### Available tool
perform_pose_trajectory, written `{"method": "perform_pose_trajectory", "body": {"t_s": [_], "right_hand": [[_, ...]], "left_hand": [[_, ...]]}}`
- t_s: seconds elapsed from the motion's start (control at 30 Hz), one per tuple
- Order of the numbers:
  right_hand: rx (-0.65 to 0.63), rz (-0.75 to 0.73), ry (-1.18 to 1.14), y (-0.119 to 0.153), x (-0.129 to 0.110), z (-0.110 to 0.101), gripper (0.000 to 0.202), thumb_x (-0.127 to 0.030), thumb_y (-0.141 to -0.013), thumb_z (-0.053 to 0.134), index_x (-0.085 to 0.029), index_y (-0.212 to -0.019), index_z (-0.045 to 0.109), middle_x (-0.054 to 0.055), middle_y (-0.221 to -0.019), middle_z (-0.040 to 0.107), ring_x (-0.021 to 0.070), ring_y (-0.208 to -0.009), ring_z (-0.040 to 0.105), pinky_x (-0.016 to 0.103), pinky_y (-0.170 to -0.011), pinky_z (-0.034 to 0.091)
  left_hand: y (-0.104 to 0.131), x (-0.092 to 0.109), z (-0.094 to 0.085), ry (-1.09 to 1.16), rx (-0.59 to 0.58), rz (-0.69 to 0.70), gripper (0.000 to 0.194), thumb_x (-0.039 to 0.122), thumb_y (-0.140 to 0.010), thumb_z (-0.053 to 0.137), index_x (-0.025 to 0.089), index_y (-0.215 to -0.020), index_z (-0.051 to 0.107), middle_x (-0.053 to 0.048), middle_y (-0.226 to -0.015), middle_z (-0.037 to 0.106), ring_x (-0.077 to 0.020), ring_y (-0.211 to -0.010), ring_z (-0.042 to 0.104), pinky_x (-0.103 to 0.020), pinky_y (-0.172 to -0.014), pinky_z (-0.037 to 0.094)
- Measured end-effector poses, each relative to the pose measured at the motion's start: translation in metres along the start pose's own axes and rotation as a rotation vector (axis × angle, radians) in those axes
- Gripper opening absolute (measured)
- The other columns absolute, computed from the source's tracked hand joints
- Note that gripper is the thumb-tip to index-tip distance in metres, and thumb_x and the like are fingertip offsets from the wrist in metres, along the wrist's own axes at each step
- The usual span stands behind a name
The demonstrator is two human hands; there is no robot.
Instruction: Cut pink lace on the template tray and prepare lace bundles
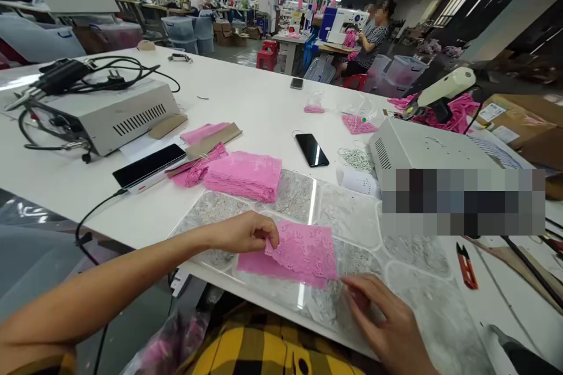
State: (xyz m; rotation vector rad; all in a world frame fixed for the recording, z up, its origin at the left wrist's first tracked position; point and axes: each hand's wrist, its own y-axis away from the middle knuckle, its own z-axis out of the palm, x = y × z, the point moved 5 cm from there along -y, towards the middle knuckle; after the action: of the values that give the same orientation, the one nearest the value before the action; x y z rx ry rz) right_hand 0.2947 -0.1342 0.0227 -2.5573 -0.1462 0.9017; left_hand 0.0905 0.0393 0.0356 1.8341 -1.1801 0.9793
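Note:
A pink lace piece (305, 246) lies over a flat pink piece of fabric (259, 268) near the table's front edge. My left hand (246, 232) is closed on the lace's left end, thumb and bent fingers pinching it slightly raised. At its lower right corner is my right hand (382, 316), thumb and forefinger tips brought together there; the exact hold is too small to see clearly. Just behind, a stack of pink lace pieces (244, 176) rests on the marbled mat (349, 211), with bunched pink fabric (202, 167) to its left.
Grey metal boxes stand left (127, 114) and right (422, 143). A black phone (312, 149) lies behind the mat, and a dark-screened device (149, 170) left of the stack. Red thread snips (466, 266) lie at right. Farther back, a person (373, 41) sits at a sewing machine (345, 24).

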Motion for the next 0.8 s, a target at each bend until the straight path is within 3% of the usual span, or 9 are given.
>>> {"method": "perform_pose_trajectory", "body": {"t_s": [0.1,0.2,0.4,0.57,0.7,0.8], "right_hand": [[-0.053,-0.146,0.148,-0.021,-0.001,0.019,0.019,-0.019,-0.086,0.051,-0.021,-0.101,0.064,0.007,-0.09,0.064,0.016,-0.079,0.064,0.024,-0.068,0.055],[-0.082,-0.202,0.202,-0.025,0.004,0.028,0.017,-0.017,-0.087,0.049,-0.021,-0.094,0.064,0.005,-0.085,0.063,0.0151,-0.076,0.063,0.024,-0.066,0.054],[-0.062,-0.248,0.166,-0.025,-0.006,0.025,0.014,-0.013,-0.086,0.05,-0.019,-0.094,0.06,0.006,-0.085,0.061,0.0132,-0.075,0.062,0.021,-0.065,0.053],[-0.13,-0.323,0.191,-0.018,-0.018,0.029,0.017,-0.011,-0.088,0.047,-0.018,-0.098,0.059,0.008,-0.088,0.061,0.0134,-0.076,0.062,0.02,-0.063,0.054],[-0.134,-0.321,0.201,-0.015,-0.014,0.029,0.022,-0.013,-0.087,0.047,-0.017,-0.105,0.058,0.009,-0.091,0.06,0.0135,-0.077,0.063,0.02,-0.063,0.055],[-0.139,-0.331,0.181,-0.017,-0.013,0.03,0.027,-0.017,-0.085,0.051,-0.017,-0.112,0.056,0.01,-0.092,0.06,0.0146,-0.08,0.064,0.02,-0.066,0.056]], "left_hand": [[0.008,-0.005,-0.001,-0.027,0.017,0.033,0.023,0.002,-0.072,0.049,0.011,-0.087,0.065,-0.006,-0.091,0.066,-0.0118,-0.075,0.059,-0.017,-0.063,0.044],[0.014,-0.006,-0.002,-0.065,0.041,0.079,0.019,0.004,-0.076,0.052,0.013,-0.087,0.065,-0.006,-0.092,0.066,-0.0111,-0.075,0.059,-0.017,-0.065,0.044],[0.026,0.003,-0.001,-0.167,0.058,0.194,0.016,0.007,-0.082,0.051,0.014,-0.085,0.066,-0.01,-0.107,0.062,-0.0126,-0.082,0.06,-0.017,-0.065,0.045],[0.041,-0.006,0.0,-0.286,0.053,0.157,0.015,0.013,-0.086,0.051,0.016,-0.087,0.066,-0.009,-0.116,0.057,-0.014,-0.087,0.06,-0.02,-0.072,0.047],[0.055,-0.011,0.005,-0.457,0.074,0.201,0.009,0.016,-0.083,0.056,0.017,-0.089,0.064,-0.01,-0.121,0.054,-0.0206,-0.1,0.057,-0.027,-0.084,0.046],[0.064,-0.013,0.01,-0.579,0.129,0.232,0.024,0.03,-0.082,0.062,0.016,-0.101,0.058,-0.015,-0.122,0.051,-0.0246,-0.103,0.055,-0.032,-0.086,0.045]]}}
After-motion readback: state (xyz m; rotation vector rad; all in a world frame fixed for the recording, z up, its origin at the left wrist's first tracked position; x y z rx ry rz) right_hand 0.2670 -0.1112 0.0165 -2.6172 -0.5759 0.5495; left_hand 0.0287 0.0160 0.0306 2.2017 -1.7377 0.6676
